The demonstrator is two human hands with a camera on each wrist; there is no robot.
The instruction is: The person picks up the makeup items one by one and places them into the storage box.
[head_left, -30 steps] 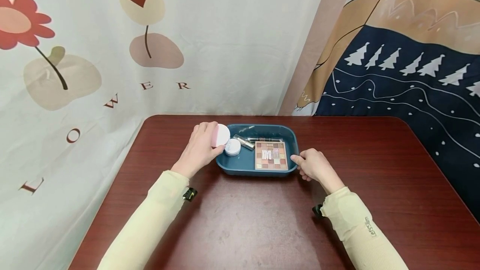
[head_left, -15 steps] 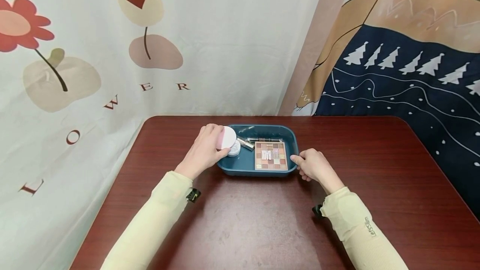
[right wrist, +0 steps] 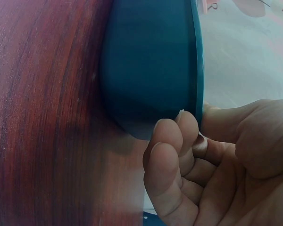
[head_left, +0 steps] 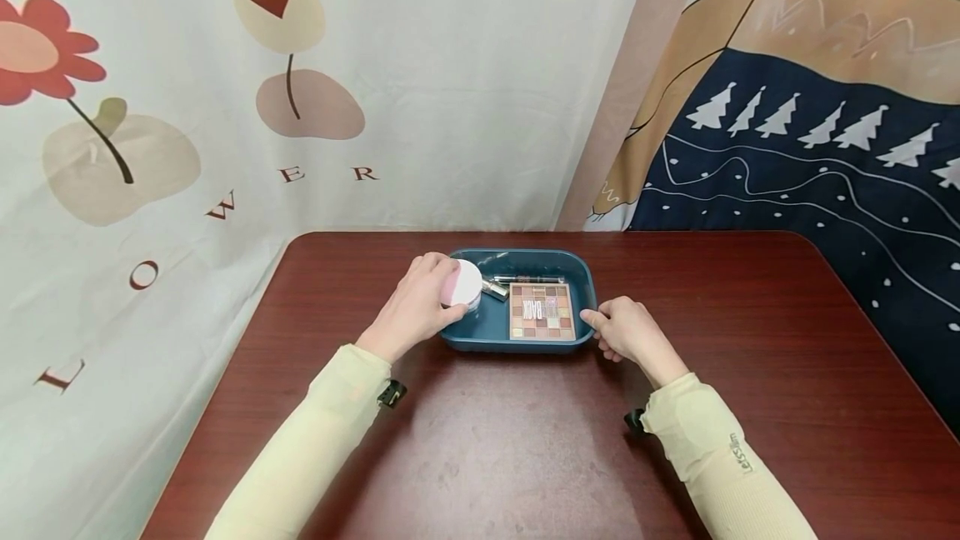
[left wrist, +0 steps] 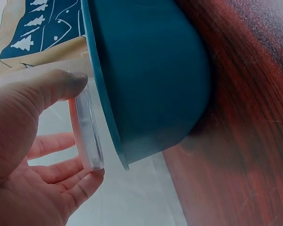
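Observation:
My left hand (head_left: 415, 304) grips a round compact (head_left: 467, 283), white on its face and pinkish at the side, over the left end of a blue tray (head_left: 491, 329). In the left wrist view the compact (left wrist: 87, 132) stands on edge between thumb and fingers, apart from the tray rim. My right hand (head_left: 628, 328) pinches the tray's right rim, thumb on top and fingers against the outer wall (right wrist: 155, 70). Inside lie an eyeshadow palette (head_left: 542, 312), a small shiny tube (head_left: 495, 290) and a slim pencil-like stick (head_left: 528, 279). A small white round jar is mostly hidden under the compact.
The tray stands on a dark red wood-grain table (head_left: 517, 423), near its back edge. Behind the table hang a white curtain with flower prints (head_left: 480, 107) and a navy cloth with trees (head_left: 810, 165). Both sleeves carry dark wrist straps.
My left hand has carried the compact rightward, from beside the tray's left rim to over its left end, covering the white jar. The right hand keeps its hold on the rim.

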